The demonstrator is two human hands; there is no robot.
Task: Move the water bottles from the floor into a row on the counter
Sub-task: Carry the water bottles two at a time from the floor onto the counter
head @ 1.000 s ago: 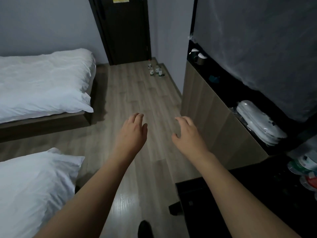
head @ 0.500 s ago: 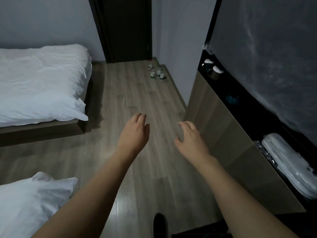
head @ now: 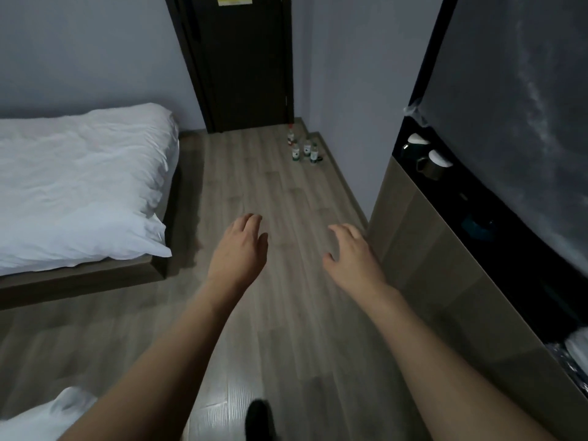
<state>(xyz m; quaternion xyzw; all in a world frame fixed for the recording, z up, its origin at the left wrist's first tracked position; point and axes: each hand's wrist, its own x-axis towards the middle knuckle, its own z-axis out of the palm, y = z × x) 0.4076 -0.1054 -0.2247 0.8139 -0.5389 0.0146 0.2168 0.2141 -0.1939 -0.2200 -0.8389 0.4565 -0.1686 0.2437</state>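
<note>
Nothing held yet. Left hand (head: 237,249) out in front, fingers loose and a little bent, palm down. Right hand (head: 351,254) the same, fingers spread a bit wider, thumb out to the side. Both up in the air over the floor (head: 270,313), touching nothing. Probably out like that to be ready for grabbing.

Past the hands, far off, the water bottles (head: 302,149). Four or so, hard to count from here. All standing up, bunched close together on the floor, right in the corner by the dark door (head: 241,65) and the wall. Well apart from both hands, so no reaching them from this spot. Walking closer needed first, then bending down.

On the right, the counter (head: 445,237): a long wooden box with a dark top, running along the wall. Two cups (head: 426,157) sitting at its far end, and something white and wrapped (head: 577,348) at its near end. Dark, bare-looking part in between, likely the place for the row.

On the left, a bed (head: 79,186) with white covers. A dark shoe (head: 259,418) at the bottom, stepping toward the bottles.

Task just at the start: all bottles on the floor, none on the counter.
</note>
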